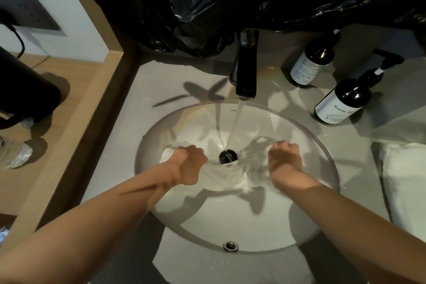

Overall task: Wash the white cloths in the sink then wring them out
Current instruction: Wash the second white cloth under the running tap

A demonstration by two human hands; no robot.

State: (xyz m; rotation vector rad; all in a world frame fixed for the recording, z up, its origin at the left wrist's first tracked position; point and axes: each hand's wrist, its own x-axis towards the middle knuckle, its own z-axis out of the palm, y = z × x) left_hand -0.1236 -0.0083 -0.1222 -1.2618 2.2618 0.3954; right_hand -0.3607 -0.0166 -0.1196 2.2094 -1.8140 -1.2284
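White cloth [227,176] is getting stretched in the sink [230,221], my left hand [190,163] and right hand [284,159] both clenching it. Probably best I'm keeping it under the tap's stream [235,124] while rubbing.

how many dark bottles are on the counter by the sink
2. One dark bottle stands right of the faucet near the back. The other, a pump bottle, stands nearer, just right of the sink. The black plastic behind could hide more.

A wet, bunched white cloth [227,176] stretches across the round white sink [306,136] beside its drain.
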